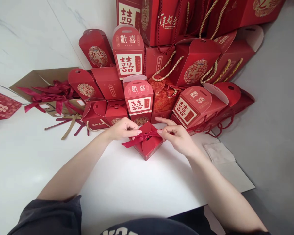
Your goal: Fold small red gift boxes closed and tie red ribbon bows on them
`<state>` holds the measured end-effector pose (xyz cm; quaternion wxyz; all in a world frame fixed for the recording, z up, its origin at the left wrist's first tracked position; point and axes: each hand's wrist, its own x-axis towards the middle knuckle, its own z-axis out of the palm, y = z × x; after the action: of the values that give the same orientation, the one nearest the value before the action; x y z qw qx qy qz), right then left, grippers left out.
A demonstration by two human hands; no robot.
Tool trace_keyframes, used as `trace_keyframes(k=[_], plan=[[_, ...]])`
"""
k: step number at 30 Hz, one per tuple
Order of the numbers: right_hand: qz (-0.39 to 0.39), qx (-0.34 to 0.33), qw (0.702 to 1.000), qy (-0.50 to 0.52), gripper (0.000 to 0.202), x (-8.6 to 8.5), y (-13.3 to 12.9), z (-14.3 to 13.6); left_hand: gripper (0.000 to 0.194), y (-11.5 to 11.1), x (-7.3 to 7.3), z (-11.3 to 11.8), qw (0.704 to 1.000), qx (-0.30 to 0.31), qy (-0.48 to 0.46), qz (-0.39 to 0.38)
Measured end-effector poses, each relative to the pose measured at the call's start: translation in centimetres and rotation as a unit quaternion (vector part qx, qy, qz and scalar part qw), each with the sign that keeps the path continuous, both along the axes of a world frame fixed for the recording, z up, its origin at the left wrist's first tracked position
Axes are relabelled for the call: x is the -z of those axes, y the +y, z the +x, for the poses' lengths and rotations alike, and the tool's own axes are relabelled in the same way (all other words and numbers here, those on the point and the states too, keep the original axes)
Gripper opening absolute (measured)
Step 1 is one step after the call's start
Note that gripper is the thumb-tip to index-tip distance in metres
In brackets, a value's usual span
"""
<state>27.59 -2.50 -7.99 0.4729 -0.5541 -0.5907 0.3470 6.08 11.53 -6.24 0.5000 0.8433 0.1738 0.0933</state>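
Note:
A small red gift box (147,150) stands on the white table in front of me, one corner towards me. Dark red ribbon (138,139) crosses its top, with one loose end hanging past the left side. My left hand (125,128) pinches the ribbon between thumb and forefinger at the box's left. On the other side, my right hand (176,134) pinches the ribbon near the right edge, its other fingers partly extended. Whether the ribbon is knotted at the middle cannot be made out.
Stacked red gift boxes (138,98) and rope-handled bags (159,19) rise close behind my hands. At left, a cardboard box (73,103) holds dark red ribbons (54,94), with cut strips (72,125) beside it. A folded tissue (218,152) lies at right on the white table (127,189).

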Motion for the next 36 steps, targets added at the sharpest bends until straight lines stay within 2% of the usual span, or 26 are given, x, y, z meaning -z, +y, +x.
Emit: trace_keyframes(k=[6, 11, 16, 21, 28, 31, 36], plan=[[0.027, -0.012, 0.999, -0.041, 0.036, -0.5, -0.2, 0.5, 0.043, -0.2, 0.6, 0.2, 0.999, -0.007, -0.006, -0.050], [0.082, 0.002, 0.990, -0.118, 0.023, -0.9, -0.6, 0.5, 0.044, -0.4, 0.5, 0.3, 0.999, -0.006, 0.009, -0.035], [0.152, 0.007, 0.969, -0.194, 0.016, -0.5, -0.5, -0.6, 0.046, -0.7, 0.4, 0.5, 1.000, -0.019, 0.023, 0.002], [0.148, 0.051, 0.979, -0.133, 0.028, 0.3, 0.2, -2.0, 0.050, -1.3, 0.1, 0.7, 0.998, -0.033, 0.022, 0.058], [0.115, 0.101, 0.983, -0.099, 0.033, 1.1, 0.9, -2.3, 0.052, -1.7, 0.0, 0.9, 0.997, -0.055, 0.028, 0.035], [0.092, 0.071, 0.989, -0.087, 0.037, 0.9, 0.7, -1.6, 0.052, -1.5, 0.2, 0.8, 0.998, -0.053, 0.028, 0.029], [0.058, -0.024, 0.996, -0.068, 0.033, -0.3, -0.2, 0.5, 0.050, -1.1, 0.4, 0.4, 0.999, -0.033, 0.042, 0.007]])
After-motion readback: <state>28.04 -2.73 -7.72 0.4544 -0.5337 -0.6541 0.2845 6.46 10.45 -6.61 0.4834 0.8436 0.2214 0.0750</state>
